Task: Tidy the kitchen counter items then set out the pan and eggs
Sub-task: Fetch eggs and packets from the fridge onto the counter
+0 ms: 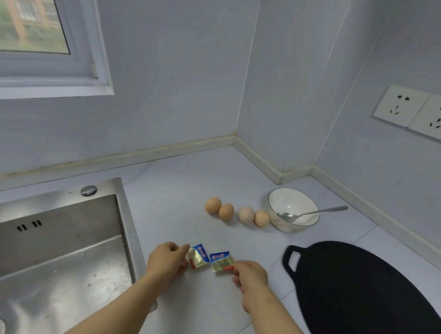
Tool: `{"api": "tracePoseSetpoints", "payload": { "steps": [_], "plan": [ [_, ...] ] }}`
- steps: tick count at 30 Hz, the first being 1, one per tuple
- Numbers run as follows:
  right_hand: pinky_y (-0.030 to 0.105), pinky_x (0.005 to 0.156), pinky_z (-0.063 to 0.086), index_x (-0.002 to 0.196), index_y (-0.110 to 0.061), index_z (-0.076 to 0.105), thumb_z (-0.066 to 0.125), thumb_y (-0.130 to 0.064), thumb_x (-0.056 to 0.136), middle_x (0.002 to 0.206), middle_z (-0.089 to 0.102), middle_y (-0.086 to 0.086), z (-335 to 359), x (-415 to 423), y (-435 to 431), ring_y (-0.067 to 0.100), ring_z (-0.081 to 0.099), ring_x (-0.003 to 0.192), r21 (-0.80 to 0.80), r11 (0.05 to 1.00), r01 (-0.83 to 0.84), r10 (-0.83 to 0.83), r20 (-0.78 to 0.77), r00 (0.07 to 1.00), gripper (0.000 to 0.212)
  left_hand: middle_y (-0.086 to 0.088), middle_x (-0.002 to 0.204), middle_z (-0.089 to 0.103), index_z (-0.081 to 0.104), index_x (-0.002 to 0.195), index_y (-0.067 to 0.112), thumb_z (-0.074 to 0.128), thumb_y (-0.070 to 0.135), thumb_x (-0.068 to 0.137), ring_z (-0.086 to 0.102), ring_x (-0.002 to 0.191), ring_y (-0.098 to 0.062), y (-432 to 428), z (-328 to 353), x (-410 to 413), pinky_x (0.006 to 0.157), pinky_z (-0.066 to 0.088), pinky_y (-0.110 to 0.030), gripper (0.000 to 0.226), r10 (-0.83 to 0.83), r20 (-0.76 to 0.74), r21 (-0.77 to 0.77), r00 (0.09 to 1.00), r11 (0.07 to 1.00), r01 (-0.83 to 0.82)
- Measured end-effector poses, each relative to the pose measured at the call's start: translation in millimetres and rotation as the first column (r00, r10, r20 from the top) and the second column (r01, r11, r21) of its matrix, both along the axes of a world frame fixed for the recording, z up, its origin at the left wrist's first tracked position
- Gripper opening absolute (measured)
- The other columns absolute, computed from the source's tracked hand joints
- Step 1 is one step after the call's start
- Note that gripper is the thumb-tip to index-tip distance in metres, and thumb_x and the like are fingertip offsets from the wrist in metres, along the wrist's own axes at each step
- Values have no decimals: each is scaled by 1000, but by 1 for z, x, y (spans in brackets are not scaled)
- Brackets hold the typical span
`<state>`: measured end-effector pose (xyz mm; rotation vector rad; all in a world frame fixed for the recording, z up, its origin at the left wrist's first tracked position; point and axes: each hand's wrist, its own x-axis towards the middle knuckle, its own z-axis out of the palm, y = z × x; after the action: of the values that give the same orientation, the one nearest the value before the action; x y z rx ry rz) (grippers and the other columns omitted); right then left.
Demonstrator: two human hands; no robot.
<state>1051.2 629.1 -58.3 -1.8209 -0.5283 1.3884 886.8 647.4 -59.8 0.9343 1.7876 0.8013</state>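
Both hands are at the near centre of the worktop [174, 202]. Left hand [168, 260] pinches the left butter packet [198, 256] between curled fingers. Right hand [249, 275] pinches the near corner of the right butter packet [222, 262]. The packets sit just beside each other, low over the worktop. Four eggs [226, 212] lie in a row farther back. Bowl [287, 227] with spoon [311, 213] touches the rightmost egg. Black pan [360, 296] lies flat near right. Sink [56, 247] on the left.
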Motion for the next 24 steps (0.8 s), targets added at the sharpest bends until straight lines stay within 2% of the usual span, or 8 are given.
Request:
{"api": "tracePoseSetpoints", "payload": {
  "steps": [3,6,8,14,18,21,23,24],
  "plan": [
    [19,48,32,90,-5,56,54,-5,88,68,50,4,0,0,-5,13,42,58,17,1000,-23,24,-19,1000,3,-10,73,62,53,87,6,58,21,90,58,59,-20,3,4,-3,55,48,-27,16,16,65,-6,998,1000,-15],
    [15,43,34,90,-7,56,53,-8,88,69,51,3,5,1,-10,12,44,58,20,999,-30,31,-57,998,4,-5,87,58,52,96,13,55,20,90,58,79,-23,7,13,4,66,46,-30,10,37,-47,82,998,996,-33],
    [18,47,37,86,-11,55,53,-10,89,73,52,4,13,9,-12,13,46,58,9,1000,11,-10,-110,994,4,-3,92,57,51,98,16,53,18,91,59,86,-23,11,28,20,70,46,-31,8,-12,-52,155,999,988,20],
    [26,56,42,84,-13,54,52,-12,92,83,61,7,32,52,-18,18,55,66,36,983,179,-172,-136,976,9,-2,88,54,51,92,15,49,15,92,57,70,-14,18,64,81,62,43,-27,1,-308,46,210,950,933,292],
    [27,61,45,85,-11,57,53,-14,93,84,63,7,47,88,-27,18,56,67,5,971,238,-237,-92,967,9,1,83,53,50,84,16,50,14,92,56,68,-12,14,70,127,59,42,-23,9,-429,91,197,899,892,406],
    [30,66,47,89,-9,60,53,-12,92,85,64,9,50,115,-38,19,56,71,-17,954,298,-298,-77,951,9,-1,86,54,51,83,16,50,16,91,55,75,-15,8,63,157,63,43,-23,9,-528,64,144,847,845,516],
    [31,67,48,86,-9,59,52,-13,93,86,64,9,49,134,-49,20,57,72,-11,933,359,-359,-37,933,10,-4,94,54,54,89,15,50,19,91,52,84,-17,7,52,178,71,43,-26,6,-573,-17,84,819,816,572],
    [32,67,47,83,-8,57,52,-13,93,85,63,8,47,143,-54,20,56,73,-18,922,387,-387,3,922,12,-6,104,53,55,99,14,51,22,91,51,91,-19,6,47,188,76,43,-28,11,-565,-71,57,822,820,569]
  ]
}}
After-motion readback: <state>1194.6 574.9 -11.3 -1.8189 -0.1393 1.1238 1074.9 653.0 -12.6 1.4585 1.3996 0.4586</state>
